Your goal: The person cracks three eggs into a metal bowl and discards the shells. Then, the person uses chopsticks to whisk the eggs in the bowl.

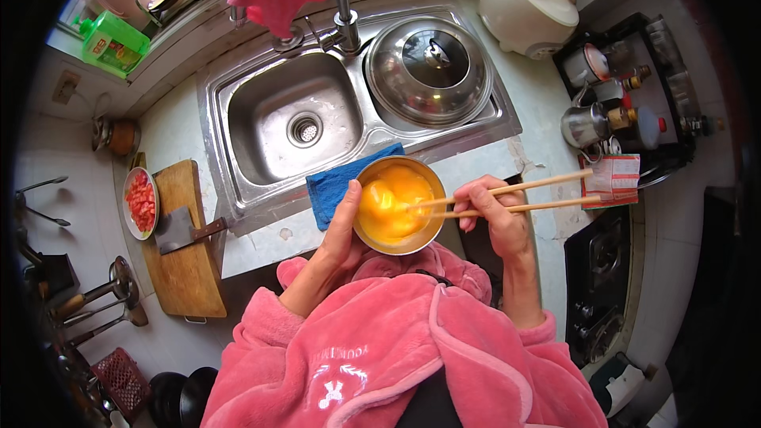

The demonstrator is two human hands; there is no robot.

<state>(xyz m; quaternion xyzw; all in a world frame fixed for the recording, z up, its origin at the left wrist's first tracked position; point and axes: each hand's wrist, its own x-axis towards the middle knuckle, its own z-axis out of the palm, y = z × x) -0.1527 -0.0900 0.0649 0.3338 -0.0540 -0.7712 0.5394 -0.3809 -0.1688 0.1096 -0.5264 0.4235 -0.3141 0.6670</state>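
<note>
My left hand (343, 220) holds a metal bowl (439, 232) by its left side, in front of my body. Inside the bowl is yellow-orange beaten egg (386, 205), its surface swirled. My right hand (496, 214) grips a pair of wooden chopsticks (535, 183), whose tips dip into the egg and look blurred. Behind the bowl, a folded blue cloth (333, 187) lies at the counter's front edge, partly hidden by the bowl and my left hand.
Beyond the cloth is a steel sink (267, 119), with a large domed lid (386, 65) over its right basin. At left, a cleaver (175, 232) lies on a wooden cutting board (184, 279) beside a plate of diced red food (141, 202). A rice cooker (523, 12) and gas stove (594, 285) stand right.
</note>
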